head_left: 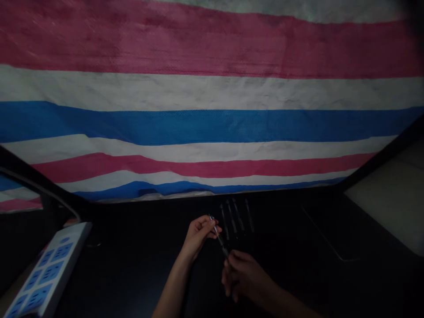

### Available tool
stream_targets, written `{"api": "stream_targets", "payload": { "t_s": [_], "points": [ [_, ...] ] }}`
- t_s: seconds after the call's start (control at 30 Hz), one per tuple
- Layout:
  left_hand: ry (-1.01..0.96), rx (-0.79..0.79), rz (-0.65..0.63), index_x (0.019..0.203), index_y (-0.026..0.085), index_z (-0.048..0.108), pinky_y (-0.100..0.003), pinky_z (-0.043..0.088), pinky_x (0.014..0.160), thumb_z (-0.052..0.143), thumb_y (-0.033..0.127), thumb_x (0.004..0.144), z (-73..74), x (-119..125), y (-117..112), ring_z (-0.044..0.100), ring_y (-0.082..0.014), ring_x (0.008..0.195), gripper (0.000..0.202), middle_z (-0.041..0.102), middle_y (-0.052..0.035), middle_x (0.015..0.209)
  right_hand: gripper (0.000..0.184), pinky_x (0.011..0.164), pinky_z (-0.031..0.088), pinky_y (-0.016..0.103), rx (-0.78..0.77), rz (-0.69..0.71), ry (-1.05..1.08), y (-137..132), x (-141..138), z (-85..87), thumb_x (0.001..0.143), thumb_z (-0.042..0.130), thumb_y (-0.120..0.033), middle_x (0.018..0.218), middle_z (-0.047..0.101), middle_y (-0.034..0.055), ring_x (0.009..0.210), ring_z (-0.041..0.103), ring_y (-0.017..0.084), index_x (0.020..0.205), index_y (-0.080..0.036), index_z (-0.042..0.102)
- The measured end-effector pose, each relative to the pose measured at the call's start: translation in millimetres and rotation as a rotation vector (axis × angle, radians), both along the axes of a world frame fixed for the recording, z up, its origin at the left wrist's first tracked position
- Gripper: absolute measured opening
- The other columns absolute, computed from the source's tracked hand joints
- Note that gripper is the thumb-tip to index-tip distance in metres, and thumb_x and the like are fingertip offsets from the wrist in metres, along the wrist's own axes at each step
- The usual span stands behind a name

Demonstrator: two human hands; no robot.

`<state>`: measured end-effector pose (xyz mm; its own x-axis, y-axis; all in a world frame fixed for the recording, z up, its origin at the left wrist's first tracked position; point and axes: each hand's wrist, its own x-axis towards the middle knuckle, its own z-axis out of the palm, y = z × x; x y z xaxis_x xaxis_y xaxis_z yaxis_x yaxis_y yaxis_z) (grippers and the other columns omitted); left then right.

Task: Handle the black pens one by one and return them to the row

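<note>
My left hand [200,233] is closed on the silvery upper end of a slim pen [221,240], pinching it between thumb and fingers. Lower down, the fingers of my right hand [241,271] are wrapped round the pen's darker end. Held in both hands, the pen slants from upper left to lower right above the black table. Just beyond my hands lie several similar dark pens [234,216], side by side in a row. Dim light hides their finer details.
A white power strip [71,238] with blue sockets lies at the left. Striped red, white and blue sheeting [212,126] hangs behind the black table [132,265]. On the right, a thin pale line [326,238] outlines something dark that I cannot make out.
</note>
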<state>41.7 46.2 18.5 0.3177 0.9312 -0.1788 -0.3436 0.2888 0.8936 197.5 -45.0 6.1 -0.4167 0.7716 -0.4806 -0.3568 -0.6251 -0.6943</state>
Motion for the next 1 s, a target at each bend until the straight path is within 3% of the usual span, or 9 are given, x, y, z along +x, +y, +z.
{"api": "stream_targets", "payload": {
  "t_s": [0.1, 0.27, 0.4, 0.57, 0.73, 0.9, 1.0],
  "points": [
    [-0.001, 0.001, 0.019, 0.072, 0.011, 0.066, -0.016, 0.048, 0.051, 0.078, 0.039, 0.068, 1.0, -0.1, 0.1, 0.062, -0.0097, 0.053, 0.031, 0.071, -0.0068, 0.064, 0.052, 0.038, 0.041, 0.02, -0.039, 0.009, 0.007, 0.9, -0.1, -0.8, 0.075, 0.054, -0.065, 0.072, 0.067, 0.0071, 0.051, 0.064, 0.016, 0.089, -0.015, 0.048],
    [0.007, 0.003, 0.032, 0.072, 0.011, 0.066, -0.016, 0.047, 0.05, 0.079, 0.039, 0.067, 2.5, 1.1, -1.0, 0.061, -0.0097, 0.052, 0.031, 0.071, -0.0069, 0.063, 0.041, 0.038, 0.039, 0.019, 0.039, 0.022, -0.044, -0.5, 0.4, -2.3, 0.074, 0.065, -0.053, 0.07, 0.064, 0.0018, 0.05, 0.062, 0.015, 0.08, -0.018, 0.043],
    [0.014, 0.002, 0.047, 0.071, 0.011, 0.066, -0.016, 0.047, 0.05, 0.079, 0.04, 0.066, 4.2, 1.9, -1.0, 0.061, -0.0093, 0.051, 0.032, 0.071, -0.0063, 0.063, 0.05, 0.038, 0.041, 0.02, -0.006, 0.014, -0.012, -2.8, -0.3, 1.2, 0.077, 0.052, -0.064, 0.068, 0.063, 0.0043, 0.049, 0.061, 0.014, 0.085, -0.014, 0.05],
    [0.015, 0.007, 0.055, 0.07, 0.011, 0.066, -0.016, 0.047, 0.049, 0.079, 0.04, 0.065, 4.1, 2.0, -0.1, 0.06, -0.0093, 0.051, 0.032, 0.071, -0.0062, 0.062, 0.043, 0.034, 0.035, 0.016, 0.029, 0.013, -0.091, -2.9, -0.4, 1.7, 0.071, 0.067, -0.054, 0.068, 0.062, -0.0004, 0.043, 0.057, 0.011, 0.082, -0.019, 0.045],
    [0.019, 0.011, 0.055, 0.07, 0.011, 0.065, -0.017, 0.046, 0.049, 0.079, 0.04, 0.066, 2.7, 1.7, -0.9, 0.06, -0.0095, 0.05, 0.032, 0.071, -0.0063, 0.062, 0.051, 0.035, 0.035, 0.019, -0.01, 0.005, -0.052, -1.5, -0.5, -2.5, 0.079, 0.049, -0.064, 0.064, 0.061, 0.0027, 0.044, 0.056, 0.012, 0.083, -0.014, 0.052],
    [0.015, 0.025, 0.059, 0.067, 0.012, 0.064, -0.017, 0.046, 0.049, 0.079, 0.038, 0.066, 3.5, 1.9, -1.1, 0.058, -0.009, 0.049, 0.031, 0.07, -0.0056, 0.061, 0.042, 0.036, 0.034, 0.017, 0.039, -0.021, -0.111, -2.8, -2.1, 0.1, 0.072, 0.066, -0.054, 0.068, 0.061, -0.0002, 0.044, 0.055, 0.009, 0.081, -0.018, 0.048],
    [0.01, 0.026, 0.042, 0.069, 0.011, 0.065, -0.017, 0.046, 0.05, 0.079, 0.038, 0.066, 2.9, 1.4, -1.0, 0.059, -0.0094, 0.05, 0.03, 0.07, -0.0059, 0.062, 0.048, 0.036, 0.032, 0.018, 0.007, -0.002, -0.069, -2.3, -2.2, -1.4, 0.073, 0.06, -0.063, 0.058, 0.058, -0.0008, 0.041, 0.051, 0.009, 0.077, -0.015, 0.052]
  ]
}}
